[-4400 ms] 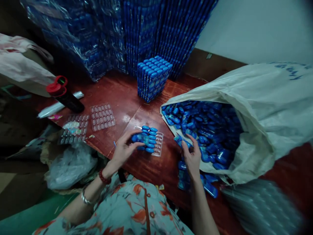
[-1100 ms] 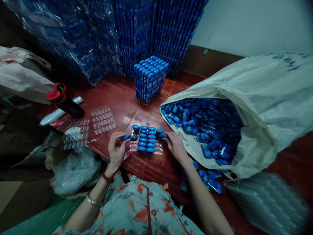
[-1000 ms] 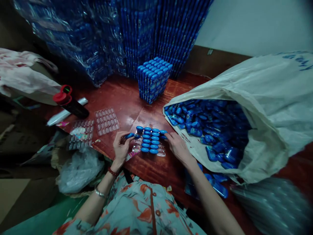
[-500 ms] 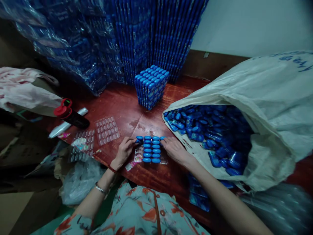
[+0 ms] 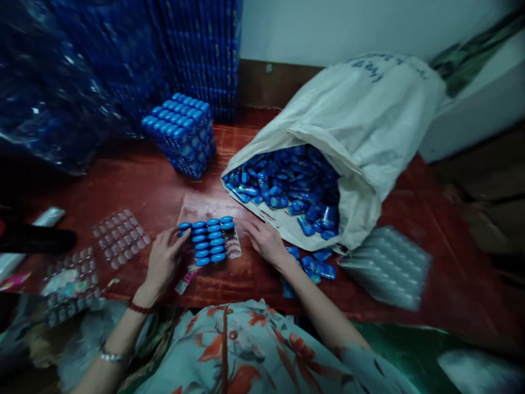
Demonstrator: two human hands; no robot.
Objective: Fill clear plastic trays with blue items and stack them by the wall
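A small array of blue oval pieces point(image 5: 208, 242) sits on a clear moulded tray point(image 5: 233, 244) in front of me. At its left edge is my left hand point(image 5: 164, 254), thumb and fingertips bent around the end piece of the top row; whether they grip it is unclear. My right hand point(image 5: 264, 241) is off to the right of the array, fingers apart and nothing visible in them. The white sack point(image 5: 361, 109) lies beyond it, its mouth full of loose blue packets point(image 5: 287, 180).
A block of stacked blue pieces point(image 5: 180, 131) stands behind. Clear trays point(image 5: 121, 238) and a dark bottle point(image 5: 36, 241) lie left. More blue packets point(image 5: 318, 265) and stacked clear trays point(image 5: 388, 268) are right. Tall blue stacks point(image 5: 197, 49) line the back.
The view has turned to the right. My right hand has let go of the top row's right end and moved away from it. My left hand remains at the left end.
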